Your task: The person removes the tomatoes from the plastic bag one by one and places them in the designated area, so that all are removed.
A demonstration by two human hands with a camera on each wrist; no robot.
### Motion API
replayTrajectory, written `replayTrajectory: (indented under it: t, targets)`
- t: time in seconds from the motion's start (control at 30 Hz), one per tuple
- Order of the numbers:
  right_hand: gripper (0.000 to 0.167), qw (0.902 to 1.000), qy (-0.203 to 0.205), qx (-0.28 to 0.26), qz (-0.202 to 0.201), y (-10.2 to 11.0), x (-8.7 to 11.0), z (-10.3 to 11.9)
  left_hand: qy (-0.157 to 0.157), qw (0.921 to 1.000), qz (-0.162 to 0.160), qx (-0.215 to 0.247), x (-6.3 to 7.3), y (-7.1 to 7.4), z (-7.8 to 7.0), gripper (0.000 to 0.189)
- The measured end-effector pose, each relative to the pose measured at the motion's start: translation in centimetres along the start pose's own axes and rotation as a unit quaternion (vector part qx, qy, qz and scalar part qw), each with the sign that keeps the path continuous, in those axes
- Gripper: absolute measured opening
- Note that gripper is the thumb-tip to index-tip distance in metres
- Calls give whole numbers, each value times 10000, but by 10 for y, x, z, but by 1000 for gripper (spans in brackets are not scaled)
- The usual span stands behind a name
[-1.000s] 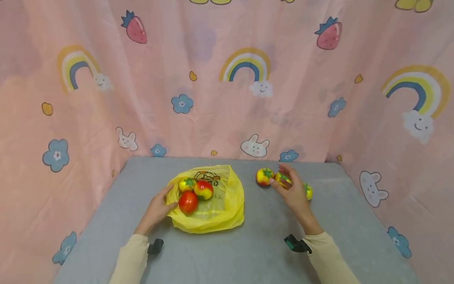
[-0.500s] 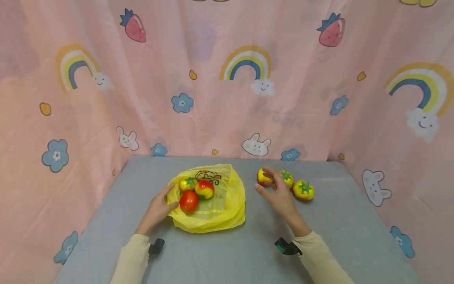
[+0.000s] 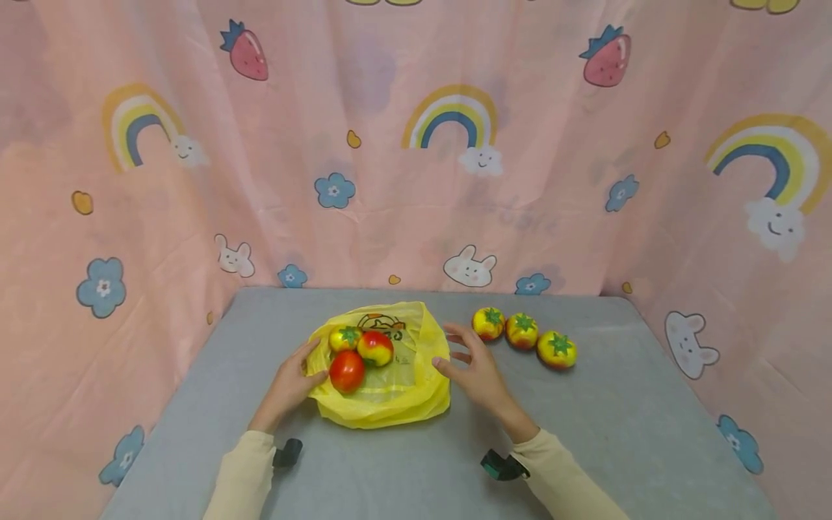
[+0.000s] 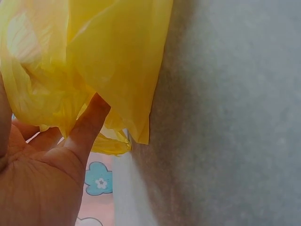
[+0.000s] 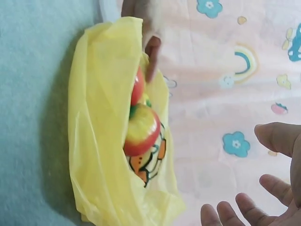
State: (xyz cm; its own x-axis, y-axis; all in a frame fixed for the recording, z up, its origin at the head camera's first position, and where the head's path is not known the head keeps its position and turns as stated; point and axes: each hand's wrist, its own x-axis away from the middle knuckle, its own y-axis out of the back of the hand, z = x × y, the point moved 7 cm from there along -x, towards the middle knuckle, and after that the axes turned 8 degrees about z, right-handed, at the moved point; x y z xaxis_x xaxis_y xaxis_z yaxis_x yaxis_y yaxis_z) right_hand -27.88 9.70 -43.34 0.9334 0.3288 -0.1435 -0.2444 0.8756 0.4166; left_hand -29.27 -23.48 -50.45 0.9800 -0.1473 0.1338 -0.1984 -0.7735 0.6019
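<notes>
A yellow plastic bag [image 3: 383,416] stands with its mouth spread wide, and printing shows on its inner back wall. Inside lie a glossy red tomato-like fruit [image 3: 347,373], a red-and-yellow one [image 3: 375,347] and a yellow one with green leaves [image 3: 344,338]. My left hand [image 3: 286,384] holds the bag's left rim, thumb on the inner side and the other fingers behind the plastic. At the right rim is my right hand [image 3: 479,375], its fingers spread and holding nothing. In the right wrist view a gap shows between these fingertips [image 5: 265,133] and the bag.
Three more yellow-and-red fruits with green leafy tops, a left one [image 3: 488,323], a middle one [image 3: 522,331] and a right one [image 3: 557,350], sit in a slanting row beyond my right hand. A pink patterned curtain [image 3: 416,209] borders the grey table [image 3: 624,404].
My right hand has moved left from above the row of fruits to the bag's right rim, uncovering all three fruits. My left hand stays at the bag's left rim.
</notes>
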Motion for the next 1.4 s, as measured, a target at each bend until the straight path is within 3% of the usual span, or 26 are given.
replayTrajectory:
  t: [0.67,0.97,1.4]
  targets:
    - [54,9980,-204,-387,467,-58,-18,-11,62,10000,-5,53,2,-1,-2,70]
    - [57,9959,-394,-443,681,-75,-34,-9,112,9999,12,119,2,0,-1,71]
    - [55,9948,-754,76,674,-85,-61,-3,131,9999,10,89,3,0,-2,70]
